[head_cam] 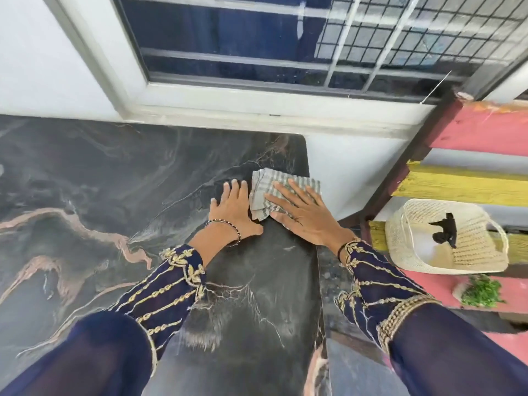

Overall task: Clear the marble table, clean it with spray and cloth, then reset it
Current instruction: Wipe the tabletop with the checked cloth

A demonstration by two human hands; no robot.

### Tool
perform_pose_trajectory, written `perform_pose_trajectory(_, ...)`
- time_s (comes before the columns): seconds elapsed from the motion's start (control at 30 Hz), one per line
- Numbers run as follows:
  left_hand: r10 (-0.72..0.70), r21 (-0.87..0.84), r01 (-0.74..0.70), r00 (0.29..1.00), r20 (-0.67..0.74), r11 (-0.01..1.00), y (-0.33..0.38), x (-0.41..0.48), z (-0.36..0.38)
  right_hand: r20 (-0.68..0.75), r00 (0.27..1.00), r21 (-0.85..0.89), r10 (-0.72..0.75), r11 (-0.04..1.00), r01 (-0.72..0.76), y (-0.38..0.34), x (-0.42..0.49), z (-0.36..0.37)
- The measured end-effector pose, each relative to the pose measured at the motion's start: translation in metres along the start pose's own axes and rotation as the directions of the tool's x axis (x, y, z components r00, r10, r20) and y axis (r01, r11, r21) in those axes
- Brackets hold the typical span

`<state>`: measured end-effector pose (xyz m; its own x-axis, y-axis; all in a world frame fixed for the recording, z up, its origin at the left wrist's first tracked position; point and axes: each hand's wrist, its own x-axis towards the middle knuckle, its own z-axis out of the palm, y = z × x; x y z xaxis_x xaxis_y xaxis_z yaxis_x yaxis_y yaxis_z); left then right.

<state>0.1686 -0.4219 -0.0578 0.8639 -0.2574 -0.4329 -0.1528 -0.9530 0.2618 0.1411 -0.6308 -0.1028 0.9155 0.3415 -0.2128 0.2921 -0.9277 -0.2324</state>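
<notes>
My right hand (303, 215) lay open and flat on the striped cloth (265, 192) near the counter's (85, 181) 1 o'clock corner, my left hand (233, 208) spread flat beside it.

Head camera looks steeply down, close over the marble table (85, 181).

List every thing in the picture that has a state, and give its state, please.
cloth: crumpled, flat on table's right edge
right hand: open, pressing cloth
left hand: open, flat on marble table
marble table: bare
woven basket: tilted
window: closed
</notes>
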Motion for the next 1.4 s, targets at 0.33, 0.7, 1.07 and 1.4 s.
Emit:
perform_pose_trajectory(0.33,-0.153,0.274,0.101,0.972,0.176,0.956,0.026,0.021,-0.005,-0.004,1.000,0.053,0.008,0.999,-0.008,0.043,0.092,-0.027)
perform_pose_trajectory(0.7,-0.215,0.325,0.133,0.949,0.231,0.936,0.038,0.029,-0.011,-0.053,0.996,0.063,0.073,0.996,-0.069,0.057,0.132,-0.038)
perform_pose_trajectory(1.07,-0.221,0.349,0.134,0.950,0.222,0.927,0.048,0.024,-0.017,-0.071,0.952,0.278,0.299,0.922,-0.269,0.027,0.099,-0.021)
perform_pose_trajectory(1.4,-0.009,0.254,0.046,0.990,-0.143,0.966,0.023,-0.028,0.012,-0.073,0.957,0.295,0.282,0.923,-0.249,-0.039,-0.031,0.023)
